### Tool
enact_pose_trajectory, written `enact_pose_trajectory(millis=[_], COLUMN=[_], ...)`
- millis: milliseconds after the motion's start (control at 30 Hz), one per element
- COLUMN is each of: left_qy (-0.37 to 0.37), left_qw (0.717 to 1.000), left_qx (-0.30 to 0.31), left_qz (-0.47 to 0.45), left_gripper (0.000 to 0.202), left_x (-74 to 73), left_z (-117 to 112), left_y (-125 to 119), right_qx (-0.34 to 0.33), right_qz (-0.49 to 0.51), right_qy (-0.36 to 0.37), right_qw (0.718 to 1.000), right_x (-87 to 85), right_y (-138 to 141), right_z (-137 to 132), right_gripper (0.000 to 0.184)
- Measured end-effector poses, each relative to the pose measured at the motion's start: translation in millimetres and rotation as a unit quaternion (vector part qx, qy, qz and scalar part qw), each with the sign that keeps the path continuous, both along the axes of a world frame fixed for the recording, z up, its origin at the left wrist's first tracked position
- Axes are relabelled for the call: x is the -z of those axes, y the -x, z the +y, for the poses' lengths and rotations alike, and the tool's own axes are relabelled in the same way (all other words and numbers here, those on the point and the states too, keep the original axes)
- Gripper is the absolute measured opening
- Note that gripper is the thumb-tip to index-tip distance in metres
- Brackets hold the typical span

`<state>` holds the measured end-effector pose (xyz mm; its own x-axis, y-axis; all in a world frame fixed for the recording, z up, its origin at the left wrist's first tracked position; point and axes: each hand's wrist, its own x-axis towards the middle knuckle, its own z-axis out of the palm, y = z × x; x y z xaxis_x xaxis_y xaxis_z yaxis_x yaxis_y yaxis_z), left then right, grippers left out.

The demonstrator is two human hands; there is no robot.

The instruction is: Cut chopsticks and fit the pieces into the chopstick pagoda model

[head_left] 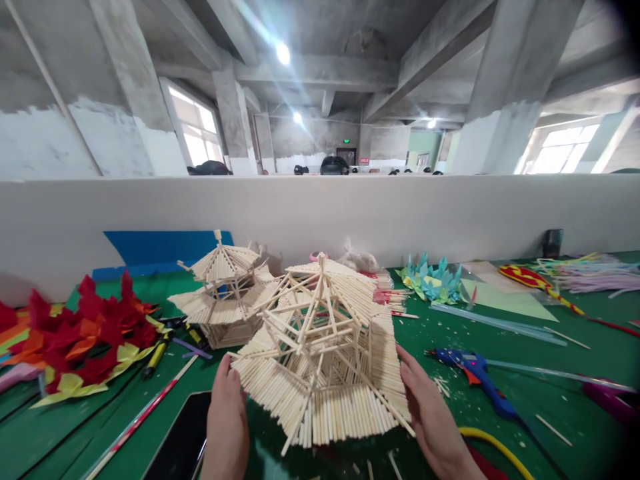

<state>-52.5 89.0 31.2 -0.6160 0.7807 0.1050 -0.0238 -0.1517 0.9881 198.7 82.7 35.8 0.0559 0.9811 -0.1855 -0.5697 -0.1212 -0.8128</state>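
Note:
Between my two hands is a pavilion model built of thin wooden sticks, with a wide lower roof and an upper roof that is partly bare frame. My left hand grips its left edge, thumb up along the sticks. On the opposite side my right hand holds the right edge of the lower roof. The undersides of both hands' grips are hidden by the model. A second stick pavilion, its upper roof covered, stands behind to the left.
Red and orange paper shapes lie at left, near a black phone. To the right are a blue glue gun, clear glue sticks and a teal paper flower. A white partition closes off the green table's back.

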Motion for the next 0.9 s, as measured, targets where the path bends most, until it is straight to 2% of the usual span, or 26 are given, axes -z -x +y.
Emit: enact_pose_trajectory(millis=[133, 300, 433, 600, 700, 767, 833, 867, 900], left_qy=[0.019, 0.017, 0.021, 0.028, 0.021, -0.008, -0.059, -0.090, -0.123], left_qw=[0.996, 0.992, 0.991, 0.993, 0.999, 0.999, 0.991, 0.981, 0.950], left_qx=[0.026, 0.047, 0.058, 0.077, 0.035, -0.012, -0.037, -0.042, -0.044], left_qz=[-0.088, -0.119, -0.117, -0.082, -0.016, 0.046, 0.117, 0.166, 0.284], left_gripper=[0.063, 0.061, 0.064, 0.065, 0.062, 0.059, 0.052, 0.048, 0.046], left_x=[-5.4, -7.0, -5.9, -7.1, -11.1, -18.1, -29.7, -37.1, -45.2], left_z=[1.1, 2.3, 10.9, 20.2, 16.6, 9.4, 0.5, -3.7, -7.3], left_y=[-3.1, 1.0, 5.6, 10.7, 14.4, 15.2, 12.5, 9.7, 5.9], right_qx=[0.001, 0.031, 0.063, 0.066, 0.102, 0.169, 0.243, 0.268, 0.285], right_qz=[0.026, 0.023, 0.010, -0.005, -0.064, -0.144, -0.239, -0.289, -0.338], right_qy=[0.000, -0.001, -0.006, -0.010, -0.003, -0.024, -0.082, -0.123, -0.171], right_qw=[1.000, 0.999, 0.998, 0.998, 0.993, 0.975, 0.937, 0.911, 0.880], right_x=[-2.7, -1.3, 4.4, 19.7, 27.9, 26.5, 16.2, 7.5, -3.1], right_y=[4.0, 9.3, 16.5, 20.1, 7.6, -3.9, -10.9, -11.2, -9.2], right_z=[-4.0, -9.5, -14.6, -18.4, -18.3, -18.1, -18.1, -18.0, -17.6], right_gripper=[0.066, 0.064, 0.065, 0.068, 0.065, 0.060, 0.051, 0.044, 0.037])
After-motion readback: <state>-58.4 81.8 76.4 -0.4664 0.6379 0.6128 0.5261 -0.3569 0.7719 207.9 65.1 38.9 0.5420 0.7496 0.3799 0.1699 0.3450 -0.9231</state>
